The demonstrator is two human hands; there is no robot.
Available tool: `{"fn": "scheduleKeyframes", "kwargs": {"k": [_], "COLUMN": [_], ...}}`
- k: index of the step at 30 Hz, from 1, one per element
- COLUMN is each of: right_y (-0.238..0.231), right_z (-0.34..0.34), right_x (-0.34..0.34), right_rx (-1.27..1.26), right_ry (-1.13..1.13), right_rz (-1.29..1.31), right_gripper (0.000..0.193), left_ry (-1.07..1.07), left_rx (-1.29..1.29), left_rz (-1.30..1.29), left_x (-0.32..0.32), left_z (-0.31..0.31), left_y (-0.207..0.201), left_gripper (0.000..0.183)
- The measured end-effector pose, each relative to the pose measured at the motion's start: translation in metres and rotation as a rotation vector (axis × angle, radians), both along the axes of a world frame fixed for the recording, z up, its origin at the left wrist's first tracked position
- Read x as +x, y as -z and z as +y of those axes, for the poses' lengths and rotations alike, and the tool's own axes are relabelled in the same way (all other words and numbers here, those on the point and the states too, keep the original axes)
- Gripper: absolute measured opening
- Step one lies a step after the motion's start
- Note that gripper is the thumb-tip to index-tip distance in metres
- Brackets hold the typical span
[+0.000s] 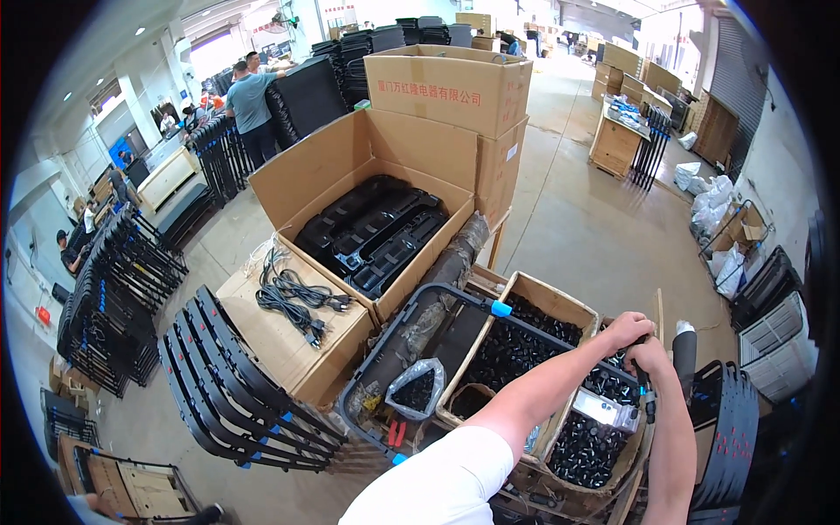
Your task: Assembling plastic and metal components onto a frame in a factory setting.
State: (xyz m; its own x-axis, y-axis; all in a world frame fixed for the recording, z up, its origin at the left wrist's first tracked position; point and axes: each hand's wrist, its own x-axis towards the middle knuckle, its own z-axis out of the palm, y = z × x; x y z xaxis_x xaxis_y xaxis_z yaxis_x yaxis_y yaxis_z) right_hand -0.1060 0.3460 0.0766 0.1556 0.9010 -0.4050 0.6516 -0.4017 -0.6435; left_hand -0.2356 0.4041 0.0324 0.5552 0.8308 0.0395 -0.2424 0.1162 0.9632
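Observation:
My left hand (pixel 630 329) and my right hand (pixel 649 355) are close together at the right of the parts bins, both with curled fingers. My right hand is wrapped round a dark, slim handheld tool (pixel 645 378), with what looks like a cord or hose below it. Whatever my left fingers pinch just above is too small to make out. Beneath my arms lies a dark rounded tube frame (pixel 560 336) with blue tape on it. It rests across wooden bins (pixel 553 302) full of small black parts (pixel 516 354).
An open carton (pixel 420 179) of black moulded parts stands ahead. Coiled black power cords (pixel 302 302) lie on a cardboard box beside it. Stacked black frames (pixel 236 385) lean at left. A clear bag (pixel 416 388) and red-handled pliers (pixel 397 434) are near my left. Other people work farther off.

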Motion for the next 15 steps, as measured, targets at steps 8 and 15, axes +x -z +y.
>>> {"fn": "scheduleKeyframes", "kwargs": {"k": [8, 15], "right_y": [-0.052, -0.080], "right_z": [-0.145, -0.269], "right_x": [-0.037, -0.085], "right_rx": [-0.045, -0.099], "right_ry": [-0.084, -0.163], "right_rz": [-0.102, -0.152], "right_gripper": [0.024, 0.033], "left_ry": [0.086, 0.080], "left_rx": [0.043, -0.173], "left_rz": [-0.029, -0.079], "left_x": [-0.023, -0.056], "left_z": [-0.125, -0.246], "left_y": [-0.013, 0.009], "left_gripper": [0.024, 0.018]}}
